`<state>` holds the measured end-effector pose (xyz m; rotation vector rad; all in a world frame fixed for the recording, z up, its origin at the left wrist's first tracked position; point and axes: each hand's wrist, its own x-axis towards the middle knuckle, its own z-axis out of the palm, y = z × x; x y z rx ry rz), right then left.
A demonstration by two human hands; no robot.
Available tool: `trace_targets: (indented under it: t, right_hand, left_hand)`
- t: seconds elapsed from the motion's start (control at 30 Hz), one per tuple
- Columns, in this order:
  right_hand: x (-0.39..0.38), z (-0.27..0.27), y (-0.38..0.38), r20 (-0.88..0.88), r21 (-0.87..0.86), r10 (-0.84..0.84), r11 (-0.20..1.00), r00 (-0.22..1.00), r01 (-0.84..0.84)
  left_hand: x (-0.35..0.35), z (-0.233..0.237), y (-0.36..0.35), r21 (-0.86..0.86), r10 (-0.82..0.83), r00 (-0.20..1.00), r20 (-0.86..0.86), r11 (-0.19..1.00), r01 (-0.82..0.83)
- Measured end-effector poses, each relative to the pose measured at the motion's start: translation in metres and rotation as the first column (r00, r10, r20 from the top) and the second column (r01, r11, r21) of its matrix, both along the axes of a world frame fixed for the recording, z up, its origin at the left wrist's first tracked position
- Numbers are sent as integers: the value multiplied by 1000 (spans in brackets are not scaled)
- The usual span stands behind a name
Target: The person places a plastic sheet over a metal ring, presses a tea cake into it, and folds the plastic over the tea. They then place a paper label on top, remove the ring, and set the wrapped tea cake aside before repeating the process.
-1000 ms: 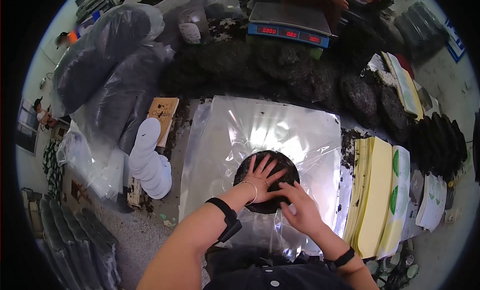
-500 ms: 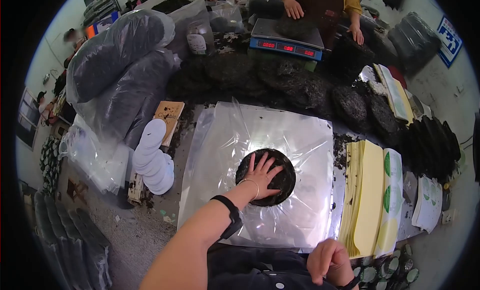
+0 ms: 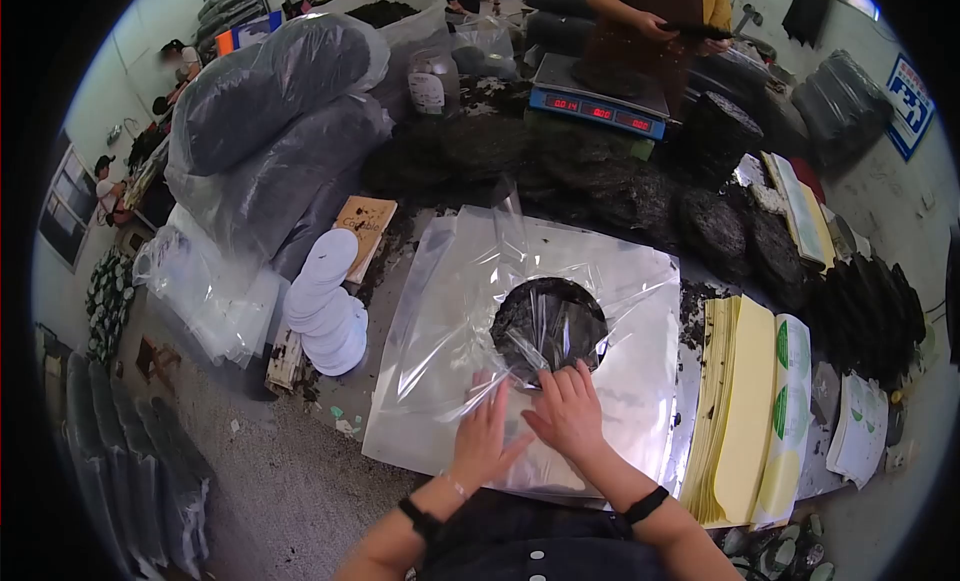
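Note:
A round dark cake (image 3: 548, 316), like pressed dried seaweed, lies on a stack of clear plastic sheets (image 3: 625, 421). Creased clear film (image 3: 430, 356) is drawn partly over the cake's near and left sides. My left hand (image 3: 483, 436) touches this film just below the cake, its fingers stretched and thumb apart. At the cake's near edge is my right hand (image 3: 570, 411); its fingers lie outstretched on the film over the rim, and its thumb points left, away from them.
White paper discs (image 3: 330, 321) and a brown booklet (image 3: 365, 226) lie left. Yellow sheets (image 3: 740, 401) stand right. Dark cakes (image 3: 710, 221) line the back, before a blue scale (image 3: 600, 106). Across the table, a person holds a dark disc (image 3: 697, 31). Bulging bags (image 3: 270, 91) fill the left.
My left hand has left the cake's top and drawn back to its near side. My right hand has come up from the table edge. Film now covers part of the cake. The co-worker lifted a disc.

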<state>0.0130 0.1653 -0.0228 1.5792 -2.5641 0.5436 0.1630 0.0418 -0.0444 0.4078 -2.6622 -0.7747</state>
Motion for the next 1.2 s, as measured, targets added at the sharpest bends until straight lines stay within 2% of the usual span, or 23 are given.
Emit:
trace_targets:
  t: [0.1, 0.17, 0.23, 0.27, 0.3, 0.37, 0.4, 0.43, 0.47, 0.5, 0.57, 0.63, 0.7, 0.73, 0.83, 0.87, 0.9, 0.93, 0.97, 1.1, 1.13, 1.17, 1.2]
  right_hand:
    - [-19, -10, -18, 34, 118, -14, 993, 999, 10]
    - [-22, 7, -12, 75, 3, -11, 1000, 997, 10]
    - [-24, 13, 10, 189, -431, 132, 901, 973, -38]
    - [-20, -6, 30, 246, -548, 36, 829, 969, 109]
    - [-15, -9, 39, 244, -544, -264, 759, 933, 357]
    - [-39, -15, 23, 590, -345, -488, 567, 643, 748]
    - [-70, -29, 17, 960, -137, -138, 531, 244, 836]
    - [-91, -21, 5, 971, -228, 191, 592, 141, 773]
    - [-106, 2, -16, 942, -327, 277, 635, 189, 700]
    - [-112, 26, -30, 903, -424, 364, 668, 228, 612]
    - [-108, 38, -37, 930, -329, 213, 846, 301, 420]
    - [-72, 34, -47, 399, -587, 118, 795, 909, 154]
    - [-47, 11, -43, 473, -401, 1, 890, 881, 215]
    - [-53, 7, -46, 482, -396, 1, 892, 876, 217]
    - [-51, -1, -45, 341, 30, -152, 988, 928, 151]
    - [-53, 0, -48, 287, 64, -129, 991, 949, 115]
    - [-56, 4, -50, 226, 99, -90, 993, 970, 69]
    - [-57, 4, -50, 230, 104, -87, 992, 969, 64]
    - [-59, 5, -49, 277, 111, -66, 993, 958, 36]
    - [-73, 10, -41, 425, 68, 2, 997, 905, -34]
    - [-78, 2, -35, 390, 74, 46, 994, 920, -81]
    - [-78, 1, -24, 386, 81, 34, 994, 922, -71]
    - [-75, -2, -14, 447, -88, 103, 994, 888, -71]
  left_hand:
    - [-66, 29, -37, -285, -78, 989, -128, 958, 39]
    - [-97, 6, -59, -206, -327, 933, 151, 912, 354]
    - [-111, 15, -58, -352, -356, 934, -29, 878, 324]
    - [-112, 43, -55, -74, -241, 968, 72, 966, 246]
    - [-121, 58, -54, 196, -143, 970, 199, 975, 103]
    - [-147, 51, -54, 132, -68, 969, 238, 991, 38]
    - [-155, 45, -51, 63, 6, 957, 291, 998, -25]
    - [-160, 38, -46, -8, 83, 935, 345, 996, -85]
    - [-177, 40, -47, 68, 25, 833, 553, 995, -74]
    - [-181, 33, -42, 81, 22, 823, 567, 993, -83]
    - [-193, 21, -40, 91, -37, 790, 612, 996, -24]
    - [-176, 23, -39, -30, -50, 810, 584, 996, 83]
    - [-129, 25, -29, -4, -60, 941, 333, 998, 65]
    - [-109, 45, -28, -30, -161, 941, 297, 984, 178]
    - [-51, 69, -43, 137, -356, 922, 155, 932, 336]
    - [-44, 67, -54, 229, -72, 992, 107, 972, 46]
    - [-42, 65, -57, 324, 236, 968, 84, 912, -251]
    - [-64, 41, -68, 713, 227, 974, 11, 681, -167]
    - [-93, 17, -83, 948, 255, 965, -64, 319, -21]
    - [-157, 35, -109, 831, -97, 994, -56, 546, 101]
    - [-154, 22, -108, 537, -227, 952, -206, 787, 304]
    - [-151, 13, -107, 137, -399, 871, -288, 883, 449]
    - [-142, 30, -105, 99, -415, 859, -298, 882, 461]
